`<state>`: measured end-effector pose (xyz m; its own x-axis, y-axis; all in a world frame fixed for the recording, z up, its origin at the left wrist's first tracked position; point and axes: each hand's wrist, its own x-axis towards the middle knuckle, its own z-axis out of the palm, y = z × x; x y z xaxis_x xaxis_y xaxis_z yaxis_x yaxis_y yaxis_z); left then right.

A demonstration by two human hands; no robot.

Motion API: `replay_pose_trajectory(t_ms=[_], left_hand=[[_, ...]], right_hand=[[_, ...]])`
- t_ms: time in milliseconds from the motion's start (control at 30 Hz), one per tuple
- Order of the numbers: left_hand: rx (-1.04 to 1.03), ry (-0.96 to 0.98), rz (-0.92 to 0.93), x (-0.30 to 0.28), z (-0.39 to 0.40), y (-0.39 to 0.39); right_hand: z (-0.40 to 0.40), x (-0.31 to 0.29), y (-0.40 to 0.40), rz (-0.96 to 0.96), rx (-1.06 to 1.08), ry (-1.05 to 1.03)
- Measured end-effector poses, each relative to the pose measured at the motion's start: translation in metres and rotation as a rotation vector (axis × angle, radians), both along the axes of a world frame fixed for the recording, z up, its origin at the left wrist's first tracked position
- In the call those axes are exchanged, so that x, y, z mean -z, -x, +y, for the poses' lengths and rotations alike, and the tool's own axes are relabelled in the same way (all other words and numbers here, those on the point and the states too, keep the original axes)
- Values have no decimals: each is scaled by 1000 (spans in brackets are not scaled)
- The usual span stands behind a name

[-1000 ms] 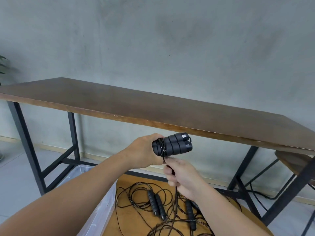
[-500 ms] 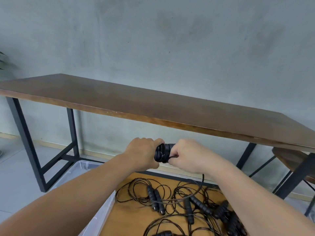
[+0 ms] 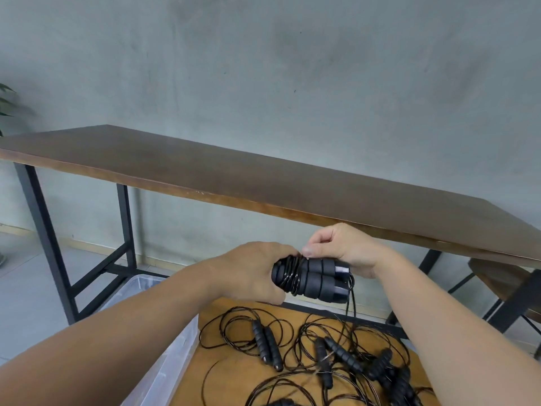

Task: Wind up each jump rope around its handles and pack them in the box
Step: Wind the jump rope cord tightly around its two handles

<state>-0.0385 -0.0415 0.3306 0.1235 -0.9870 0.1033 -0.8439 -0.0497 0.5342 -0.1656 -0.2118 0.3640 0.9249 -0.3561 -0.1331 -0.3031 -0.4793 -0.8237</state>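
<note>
left hand (image 3: 251, 273) grips 2 handles (image 3: 317, 278) | right hand (image 3: 341, 249) pinches rope (image 3: 292, 273) | box (image 3: 164, 373) below

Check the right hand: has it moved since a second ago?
Yes. The right hand rose from below the paired handles to above them, nearer the table edge.

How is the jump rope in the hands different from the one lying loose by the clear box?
The held jump rope is up in both hands; the loose jump rope lies on the small wooden table. The held one's cord is wrapped round its handles; the loose one's spreads in wide loops. Both have black paired handles.
</note>
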Motion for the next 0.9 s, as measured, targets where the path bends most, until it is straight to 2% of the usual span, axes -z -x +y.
replay_pose_trajectory(t_ms=[100,233,267,400,533,700,833,900], left_hand=[[23,-1,114,-1,0,0],[34,28,206,-1,-4,-2],[22,41,218,0,-5,-2],[-62,118,243,6,-9,-1],[-129,156,135,9,-16,-1],[-289,202,-209,2,-22,-8],[-341,157,-506,-2,-28,-8],[-340,111,-632,-3,-32,-11]], right_hand=[[4,16,3,-68,37,-292],[6,39,-1,-282,210,-785],[7,46,-2,-323,249,-827],[21,62,-6,-377,323,-738],[29,68,-7,-407,375,-692],[47,69,-1,-300,348,-595],[52,67,2,-203,317,-485],[56,68,4,-131,287,-362]])
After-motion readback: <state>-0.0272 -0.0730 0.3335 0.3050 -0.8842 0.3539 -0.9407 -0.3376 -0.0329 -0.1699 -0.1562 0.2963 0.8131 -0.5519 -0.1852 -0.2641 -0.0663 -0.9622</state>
